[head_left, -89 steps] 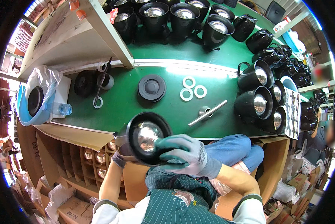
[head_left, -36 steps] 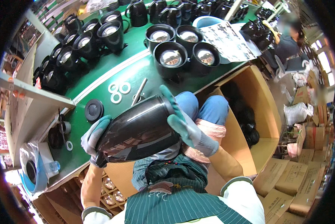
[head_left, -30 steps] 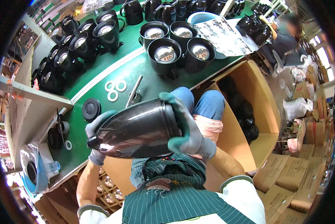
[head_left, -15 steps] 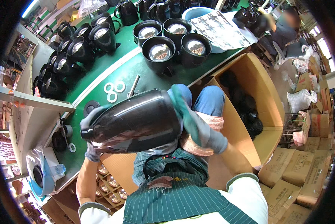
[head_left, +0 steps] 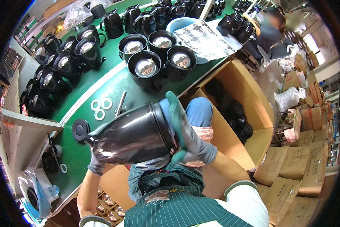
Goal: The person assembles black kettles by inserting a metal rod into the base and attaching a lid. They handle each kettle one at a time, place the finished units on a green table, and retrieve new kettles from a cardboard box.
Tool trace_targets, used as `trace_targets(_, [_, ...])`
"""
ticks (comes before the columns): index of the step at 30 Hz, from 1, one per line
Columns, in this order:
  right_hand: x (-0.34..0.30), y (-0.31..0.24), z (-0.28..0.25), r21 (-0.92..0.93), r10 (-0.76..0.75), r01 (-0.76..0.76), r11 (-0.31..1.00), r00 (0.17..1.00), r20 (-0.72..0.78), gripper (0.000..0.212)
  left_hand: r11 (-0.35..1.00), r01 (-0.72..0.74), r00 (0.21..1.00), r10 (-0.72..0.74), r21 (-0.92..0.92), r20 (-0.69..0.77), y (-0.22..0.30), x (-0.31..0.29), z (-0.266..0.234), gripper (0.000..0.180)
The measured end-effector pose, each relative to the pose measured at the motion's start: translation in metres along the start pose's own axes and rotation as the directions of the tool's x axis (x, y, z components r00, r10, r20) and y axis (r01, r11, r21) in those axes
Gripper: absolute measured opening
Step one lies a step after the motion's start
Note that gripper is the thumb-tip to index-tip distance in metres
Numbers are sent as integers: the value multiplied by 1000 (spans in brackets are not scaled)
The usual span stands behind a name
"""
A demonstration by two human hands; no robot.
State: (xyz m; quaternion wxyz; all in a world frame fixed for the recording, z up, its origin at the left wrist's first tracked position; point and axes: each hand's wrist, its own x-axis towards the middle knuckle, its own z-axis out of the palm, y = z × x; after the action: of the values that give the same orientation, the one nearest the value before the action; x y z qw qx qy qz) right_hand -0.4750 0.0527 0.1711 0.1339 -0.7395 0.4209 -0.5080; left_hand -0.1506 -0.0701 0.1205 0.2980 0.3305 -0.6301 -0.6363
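One black jug (head_left: 134, 130) is held tipped sideways above the person's lap (head_left: 201, 111), near the desk (head_left: 113, 85). The left hand (head_left: 94, 157), partly hidden, cups its narrow end; the right hand (head_left: 187, 136) grips the wide end, fingers spread. The glossy wall could slip in smooth gloves, I judge, if either grip loosened. On the desk: one black lid (head_left: 80, 129) just beyond the left hand, one silvery rod (head_left: 121, 103), three grouped white rings (head_left: 103, 114), one separate ring (head_left: 66, 168), four grouped jugs with shiny insides (head_left: 141, 79); more behind, uncounted.
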Motion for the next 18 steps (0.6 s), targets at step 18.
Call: trace_targets(18, [4,-30,-12,51,-14,12,999,999,36,97,900,247,956,-167,-358,240,-44,18,29,42])
